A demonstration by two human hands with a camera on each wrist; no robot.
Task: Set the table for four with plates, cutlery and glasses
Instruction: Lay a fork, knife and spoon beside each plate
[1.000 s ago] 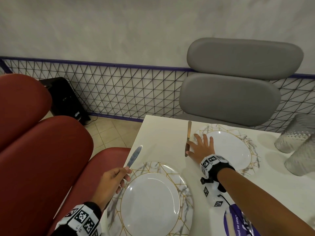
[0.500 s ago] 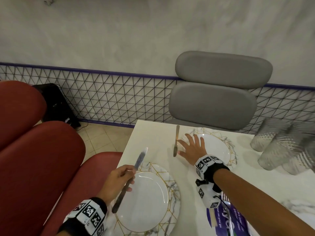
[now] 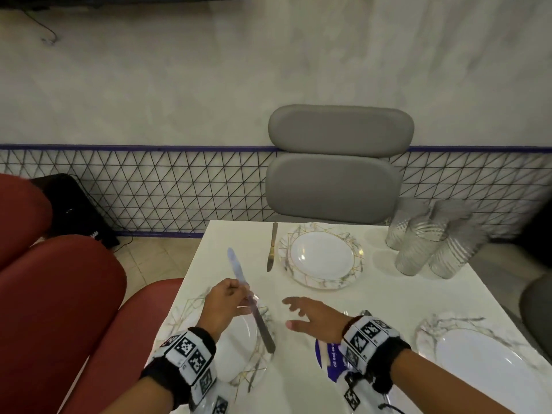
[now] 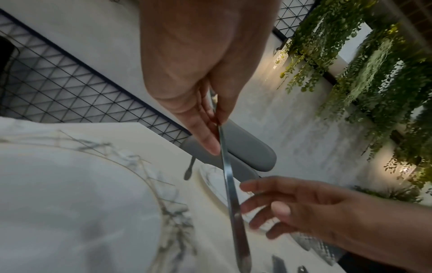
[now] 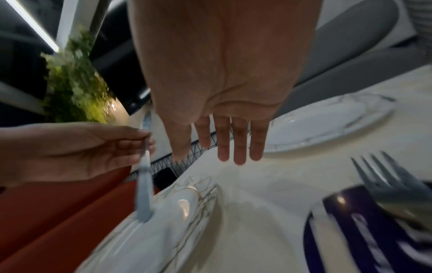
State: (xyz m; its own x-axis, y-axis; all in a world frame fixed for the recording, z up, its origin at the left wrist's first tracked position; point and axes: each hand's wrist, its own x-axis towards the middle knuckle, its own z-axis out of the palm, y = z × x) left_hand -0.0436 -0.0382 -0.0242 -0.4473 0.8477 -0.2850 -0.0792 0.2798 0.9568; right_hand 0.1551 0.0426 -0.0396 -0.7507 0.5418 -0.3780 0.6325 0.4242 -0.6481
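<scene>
My left hand (image 3: 228, 300) pinches a silver knife (image 3: 249, 297) by its middle above the near left plate (image 3: 239, 345), blade pointing away. The left wrist view shows thumb and fingers on the knife (image 4: 230, 184). My right hand (image 3: 310, 318) hovers open just right of it, fingers spread toward the knife, holding nothing; its fingers (image 5: 236, 146) hang straight. A gold knife (image 3: 272, 246) lies left of the far plate (image 3: 321, 255). A third plate (image 3: 490, 366) sits at the near right. Several clear ribbed glasses (image 3: 418, 246) stand grouped at the far right.
Forks (image 5: 385, 184) lie on a purple packet (image 3: 328, 357) under my right wrist. A grey chair (image 3: 337, 162) stands behind the white table (image 3: 233, 240). Red seats (image 3: 59, 294) line the left side. A wire mesh fence runs along the wall.
My right hand has left the gold knife beside the far plate and drawn back toward the left hand. The left hand has carried the silver knife rightward over the near plate.
</scene>
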